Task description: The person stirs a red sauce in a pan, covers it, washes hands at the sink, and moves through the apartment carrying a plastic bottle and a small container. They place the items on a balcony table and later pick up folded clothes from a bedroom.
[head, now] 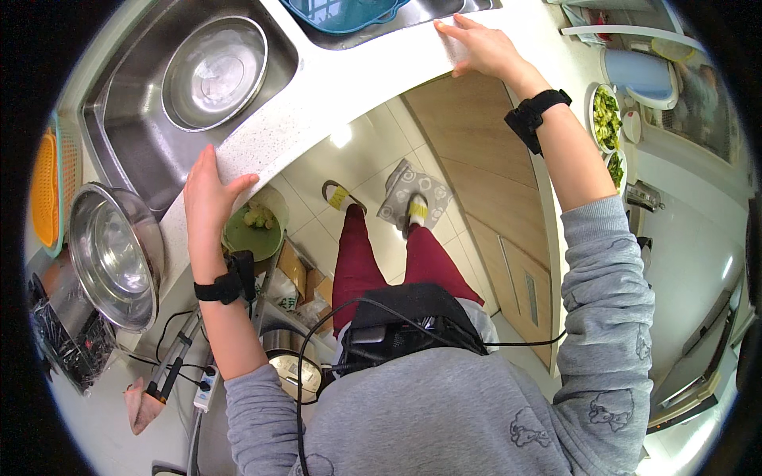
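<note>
My left hand (209, 189) rests on the front edge of the white speckled countertop (339, 89), thumb spread from the fingers and nothing held. At the right of the sinks, my right hand (485, 50) lies on the same counter's edge with its fingers apart, also without an object. Between and beyond my hands is a stainless steel sink (140, 140) with a shallow round metal basin (214, 72) inside. A blue plastic basket or basin (342, 15), cut off by the picture's top, sits in the second sink (417, 15).
A metal bowl (116, 256) leans left of my left hand, near orange and green plastic baskets (46, 187). Below stands a green bin (253, 235) with vegetable scraps. Plates of chopped greens (606, 119) line the right counter. A grey cloth (417, 190) lies underfoot.
</note>
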The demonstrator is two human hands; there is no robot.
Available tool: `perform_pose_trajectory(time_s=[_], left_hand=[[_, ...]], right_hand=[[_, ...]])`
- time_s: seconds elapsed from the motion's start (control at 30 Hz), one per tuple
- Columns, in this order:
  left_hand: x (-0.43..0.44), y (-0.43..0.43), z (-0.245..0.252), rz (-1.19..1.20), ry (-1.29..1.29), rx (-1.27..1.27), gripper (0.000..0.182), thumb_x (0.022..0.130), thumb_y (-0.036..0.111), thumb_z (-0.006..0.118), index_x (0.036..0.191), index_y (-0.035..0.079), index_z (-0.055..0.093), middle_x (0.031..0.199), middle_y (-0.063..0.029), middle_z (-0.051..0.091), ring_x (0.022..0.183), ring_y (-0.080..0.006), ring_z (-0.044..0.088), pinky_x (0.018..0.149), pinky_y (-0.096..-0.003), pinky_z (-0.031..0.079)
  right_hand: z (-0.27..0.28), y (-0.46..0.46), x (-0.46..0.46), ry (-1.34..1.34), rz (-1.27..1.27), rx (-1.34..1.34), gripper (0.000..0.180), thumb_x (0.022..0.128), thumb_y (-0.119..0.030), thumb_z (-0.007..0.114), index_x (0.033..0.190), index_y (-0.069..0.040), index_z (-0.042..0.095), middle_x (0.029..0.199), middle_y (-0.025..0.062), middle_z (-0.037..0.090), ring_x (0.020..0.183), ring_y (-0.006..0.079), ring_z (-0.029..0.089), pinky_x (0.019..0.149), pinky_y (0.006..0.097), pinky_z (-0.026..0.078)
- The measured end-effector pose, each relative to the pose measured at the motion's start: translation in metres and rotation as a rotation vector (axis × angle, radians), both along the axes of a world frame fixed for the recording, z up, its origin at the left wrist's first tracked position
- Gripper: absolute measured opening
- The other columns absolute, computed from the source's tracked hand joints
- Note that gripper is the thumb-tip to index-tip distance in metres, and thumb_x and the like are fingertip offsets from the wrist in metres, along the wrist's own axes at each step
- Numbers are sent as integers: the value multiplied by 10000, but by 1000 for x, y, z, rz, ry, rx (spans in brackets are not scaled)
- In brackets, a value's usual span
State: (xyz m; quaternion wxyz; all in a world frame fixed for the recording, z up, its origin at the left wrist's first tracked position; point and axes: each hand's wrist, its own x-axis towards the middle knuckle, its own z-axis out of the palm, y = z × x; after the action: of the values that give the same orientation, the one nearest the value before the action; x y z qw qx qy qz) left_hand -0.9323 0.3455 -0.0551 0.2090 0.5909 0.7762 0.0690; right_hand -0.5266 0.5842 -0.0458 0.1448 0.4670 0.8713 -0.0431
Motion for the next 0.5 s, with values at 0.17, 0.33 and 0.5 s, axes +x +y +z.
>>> perform_pose_trajectory(time_s=[0.17, 0.33, 0.5], left_hand=[[19, -12, 0, -76, 192, 320, 685, 714, 256, 772, 1263, -33, 483, 1294, -228, 494, 1213, -369, 455, 1005, -421, 377], [87, -55, -1, -38, 107, 615, 348, 828, 124, 669, 1137, 0, 569, 1173, -172, 565, 1113, -316, 522, 944, -388, 424], [164, -132, -43, -65, -53, 382, 235, 810, 103, 659, 1026, 28, 605, 1051, -137, 610, 996, -306, 573, 861, -378, 461]], right_hand=[[-5, -7, 3, 12, 63, 167, 893, 630, -177, 810, 1394, -310, 366, 1431, 109, 387, 1242, 305, 455, 1004, 396, 413], [-18, -55, 20, 420, 46, 332, 850, 678, -330, 763, 1398, -158, 346, 1397, 209, 380, 1230, 398, 433, 1024, 458, 371], [-74, -184, 88, 703, 85, 199, 564, 760, -183, 713, 1270, -100, 486, 1308, 156, 474, 1161, 338, 495, 966, 424, 431]])
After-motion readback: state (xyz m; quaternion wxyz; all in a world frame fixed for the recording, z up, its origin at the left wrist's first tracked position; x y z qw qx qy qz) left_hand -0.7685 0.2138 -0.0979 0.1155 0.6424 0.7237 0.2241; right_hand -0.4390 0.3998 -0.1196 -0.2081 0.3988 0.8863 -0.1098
